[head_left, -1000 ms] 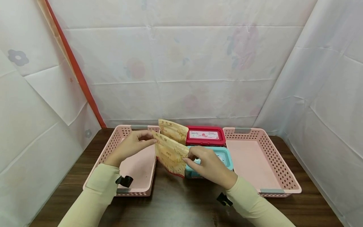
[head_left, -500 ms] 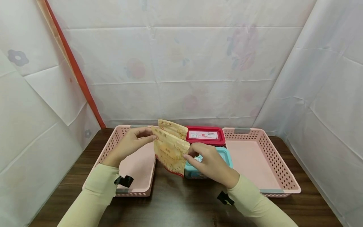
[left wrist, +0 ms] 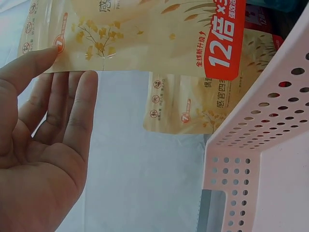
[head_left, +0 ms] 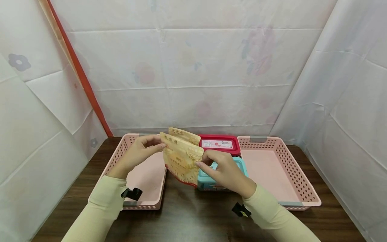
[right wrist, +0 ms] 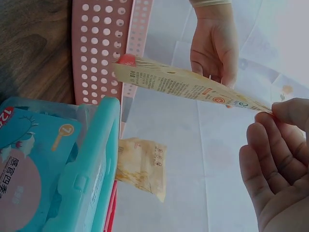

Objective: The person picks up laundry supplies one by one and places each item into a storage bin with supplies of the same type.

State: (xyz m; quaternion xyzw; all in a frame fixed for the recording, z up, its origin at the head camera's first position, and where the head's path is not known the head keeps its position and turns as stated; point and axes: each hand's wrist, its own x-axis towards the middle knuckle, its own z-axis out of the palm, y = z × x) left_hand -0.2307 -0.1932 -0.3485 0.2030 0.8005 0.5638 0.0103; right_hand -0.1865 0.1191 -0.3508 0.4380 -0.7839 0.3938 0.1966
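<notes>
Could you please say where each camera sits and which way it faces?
Head: on the head, facing forward and down at the held pouch; left hand, right hand and sleeves show.
Left wrist: worn there, facing the held pouch and a pink basket; the left hand shows.
Right wrist: worn there, facing the held pouch nearly edge-on and a teal container; both hands show.
Both wrist views share a second pouch.

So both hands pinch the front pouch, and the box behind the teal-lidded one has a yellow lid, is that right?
Not quite: the head view shows that the rear box is red-lidded, not yellow. The left hand and right hand both pinch the front pouch.
</notes>
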